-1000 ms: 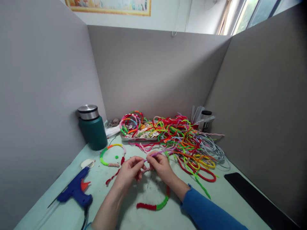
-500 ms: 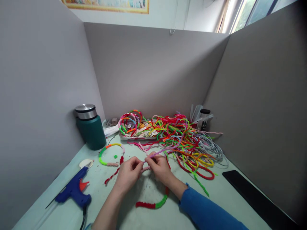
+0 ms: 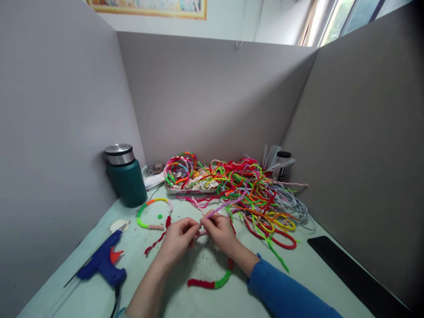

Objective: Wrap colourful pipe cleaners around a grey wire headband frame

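Note:
My left hand [image 3: 179, 240] and my right hand [image 3: 220, 232] meet above the pale green table [image 3: 308, 274], both pinched on a hoop [image 3: 213, 282] wrapped in red, green and pink pipe cleaner. A purple pipe cleaner [image 3: 232, 202] runs from my right fingers up toward the pile. The hoop's lower arc lies on the table below my wrists. A big tangle of coloured pipe cleaners [image 3: 251, 190] lies just behind my hands.
A blue glue gun [image 3: 102, 264] lies at the left front, a green flask [image 3: 126, 176] at the left wall. A finished colourful hoop [image 3: 153, 214] and a tray of hoops [image 3: 185, 179] lie behind. A black slab [image 3: 354, 276] sits right; grey partitions enclose three sides.
My hands have moved slightly closer together and a little left; the purple pipe cleaner has shifted with my right fingers. The view tilted slightly.

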Action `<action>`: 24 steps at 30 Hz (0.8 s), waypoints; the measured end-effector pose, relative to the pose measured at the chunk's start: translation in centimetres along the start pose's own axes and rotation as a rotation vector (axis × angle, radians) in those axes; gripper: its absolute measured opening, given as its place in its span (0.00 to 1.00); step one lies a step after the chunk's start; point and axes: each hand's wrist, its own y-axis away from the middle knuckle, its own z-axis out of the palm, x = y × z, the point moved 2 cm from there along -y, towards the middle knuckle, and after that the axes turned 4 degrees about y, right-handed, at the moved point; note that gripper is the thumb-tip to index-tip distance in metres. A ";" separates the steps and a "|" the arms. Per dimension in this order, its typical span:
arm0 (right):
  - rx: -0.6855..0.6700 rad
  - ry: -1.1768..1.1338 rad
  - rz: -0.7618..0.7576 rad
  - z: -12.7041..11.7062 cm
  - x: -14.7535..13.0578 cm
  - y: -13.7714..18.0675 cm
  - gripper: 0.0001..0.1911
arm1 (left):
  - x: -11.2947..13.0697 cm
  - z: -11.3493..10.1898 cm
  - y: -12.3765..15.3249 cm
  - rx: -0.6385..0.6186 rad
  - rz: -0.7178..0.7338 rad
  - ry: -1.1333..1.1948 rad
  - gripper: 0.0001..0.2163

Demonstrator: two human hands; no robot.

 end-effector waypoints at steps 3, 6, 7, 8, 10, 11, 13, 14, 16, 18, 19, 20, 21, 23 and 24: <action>-0.035 -0.083 0.027 0.1 -0.1 -0.2 0.16 | -0.1 0.0 0.0 -0.071 -0.014 0.101 0.14; -0.033 -0.128 0.039 0.3 0.2 -0.2 0.16 | -0.3 -0.1 -0.2 -0.018 -0.043 0.105 0.14; -0.022 -0.143 0.041 0.4 0.3 -0.2 0.15 | -0.3 -0.2 -0.3 0.020 -0.042 0.083 0.14; -0.010 -0.156 0.042 0.5 0.4 -0.2 0.15 | -0.3 -0.2 -0.3 0.056 -0.033 0.057 0.14; 0.016 -0.164 0.038 0.5 0.3 -0.2 0.15 | -0.2 -0.1 -0.3 0.101 -0.017 0.026 0.14; 0.023 -0.155 0.038 0.5 0.1 -0.1 0.16 | -0.2 -0.1 -0.3 0.100 -0.021 0.035 0.14; 0.018 -0.125 0.045 0.5 -0.3 -0.1 0.16 | -0.4 0.0 -0.2 0.054 -0.057 0.087 0.15; 0.011 -0.110 0.049 0.4 -0.5 -0.1 0.16 | -0.4 0.0 -0.2 0.020 -0.079 0.117 0.16; 0.004 -0.092 0.048 0.3 -0.7 -0.1 0.16 | -0.6 0.0 -0.1 -0.025 -0.112 0.162 0.17; -0.002 -0.082 0.038 0.2 -0.6 -0.1 0.16 | -0.7 0.0 0.0 -0.037 -0.129 0.176 0.18; -0.007 -0.080 0.034 0.2 -0.5 -0.1 0.16 | -0.7 -0.1 0.0 -0.037 -0.130 0.171 0.17; -0.015 -0.077 0.032 0.2 -0.3 -0.1 0.15 | -0.8 -0.1 0.0 -0.035 -0.127 0.160 0.16; -0.022 -0.072 0.028 0.2 0.0 -0.1 0.15 | -0.8 0.0 0.0 -0.033 -0.120 0.146 0.16; -0.039 -0.058 0.016 0.2 0.4 -0.1 0.14 | -0.9 0.0 -0.2 -0.020 -0.099 0.109 0.15; -0.049 -0.053 0.011 0.2 0.5 -0.1 0.14 | -1.0 0.0 -0.2 -0.009 -0.089 0.083 0.15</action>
